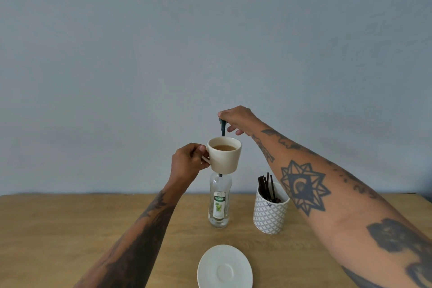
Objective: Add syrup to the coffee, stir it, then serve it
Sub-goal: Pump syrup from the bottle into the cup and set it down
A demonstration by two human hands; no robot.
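Observation:
My left hand point(187, 163) grips the handle of a cream coffee cup point(225, 159) and holds it in the air, upright, with light brown coffee point(225, 147) inside. The cup hangs just above the clear syrup bottle point(219, 203), which stands on the table, and hides the bottle's neck. A dark green pump point(223, 128) rises behind the cup's rim. My right hand point(236, 119) pinches the top of the pump from above. A white saucer point(224, 266) lies at the table's near edge, below the bottle.
A white patterned holder point(270, 213) with several dark stirrers point(266, 184) stands right of the bottle, under my right forearm. The wooden table point(70, 229) ends at a plain grey wall.

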